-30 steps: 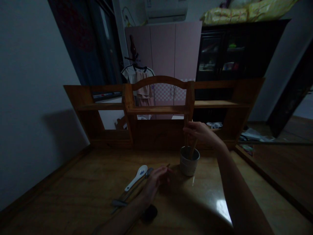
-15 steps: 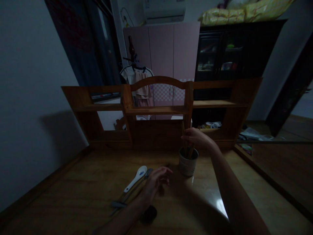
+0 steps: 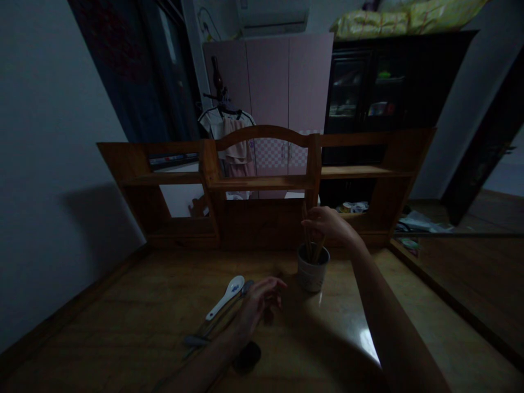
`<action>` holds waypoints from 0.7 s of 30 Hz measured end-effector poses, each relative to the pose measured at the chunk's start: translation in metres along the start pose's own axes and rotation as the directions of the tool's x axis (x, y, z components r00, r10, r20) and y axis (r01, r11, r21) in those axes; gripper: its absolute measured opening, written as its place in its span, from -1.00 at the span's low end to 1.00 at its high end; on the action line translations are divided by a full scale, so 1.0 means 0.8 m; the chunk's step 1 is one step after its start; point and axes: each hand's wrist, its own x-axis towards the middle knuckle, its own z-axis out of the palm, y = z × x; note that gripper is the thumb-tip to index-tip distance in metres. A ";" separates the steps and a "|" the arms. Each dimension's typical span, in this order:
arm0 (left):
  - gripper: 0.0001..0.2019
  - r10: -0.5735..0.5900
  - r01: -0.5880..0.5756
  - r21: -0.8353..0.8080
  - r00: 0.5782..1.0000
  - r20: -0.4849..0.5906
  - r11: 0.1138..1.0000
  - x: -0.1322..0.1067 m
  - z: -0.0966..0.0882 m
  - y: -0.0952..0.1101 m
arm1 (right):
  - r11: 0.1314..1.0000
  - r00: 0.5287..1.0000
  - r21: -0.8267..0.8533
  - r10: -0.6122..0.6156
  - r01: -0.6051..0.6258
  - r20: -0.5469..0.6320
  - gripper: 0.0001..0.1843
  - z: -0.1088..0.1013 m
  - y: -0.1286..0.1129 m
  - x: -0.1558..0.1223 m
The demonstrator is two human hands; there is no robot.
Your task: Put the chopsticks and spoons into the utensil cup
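Several wooden chopsticks (image 3: 308, 246) stand in a light grey cup (image 3: 313, 275) on the right half of the wooden desk. My right hand (image 3: 325, 222) is above the cup with its fingers closed around the upper part of the chopsticks. To the left of the cup, my left hand (image 3: 262, 300) hovers low over the desk, fingers loosely curved and apart, holding nothing. Beside it lie a white ceramic spoon (image 3: 226, 296) with a blue mark and a metal spoon (image 3: 247, 286), partly hidden by the hand. A dark round utensil head (image 3: 248, 356) shows under my left forearm.
A grey-ended utensil (image 3: 195, 341) lies left of my forearm. Along the back of the desk (image 3: 135, 305) stands a wooden shelf unit (image 3: 262, 184). A white wall (image 3: 53, 191) borders the left side, and a raised wooden edge (image 3: 446, 295) runs along the right.
The whole view has shifted slightly. My right hand stays at the chopsticks over the cup, and my left hand keeps nearly the same place and pose.
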 end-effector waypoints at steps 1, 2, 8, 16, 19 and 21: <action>-0.74 0.007 -0.007 0.002 1.000 0.005 1.000 0.000 0.000 0.000 | 1.000 1.000 0.001 -0.009 0.009 -0.024 -0.75 0.000 -0.002 0.000; -0.74 0.014 -0.014 0.002 1.000 0.009 1.000 0.000 -0.001 -0.001 | 1.000 0.999 0.005 -0.016 0.016 -0.041 -0.75 0.000 -0.003 0.000; -0.72 0.023 -0.022 -0.017 1.000 0.020 1.000 0.002 -0.004 -0.003 | 1.000 0.998 0.025 -0.016 0.017 -0.059 -0.74 0.004 -0.002 0.000; -0.71 0.043 -0.043 0.044 0.999 -0.004 0.998 0.003 -0.005 -0.002 | 0.999 0.996 0.049 -0.002 0.007 -0.091 -0.65 -0.006 -0.005 -0.002; -0.71 0.167 -0.144 0.262 0.983 -0.070 0.954 0.013 -0.021 0.003 | 0.999 0.975 0.036 -0.011 0.019 -0.221 -0.61 -0.014 -0.010 -0.003; -0.75 0.304 -0.215 0.528 0.949 -0.087 0.821 0.023 -0.037 0.005 | 0.999 0.947 0.009 -0.030 0.035 -0.321 -0.61 -0.020 -0.011 -0.004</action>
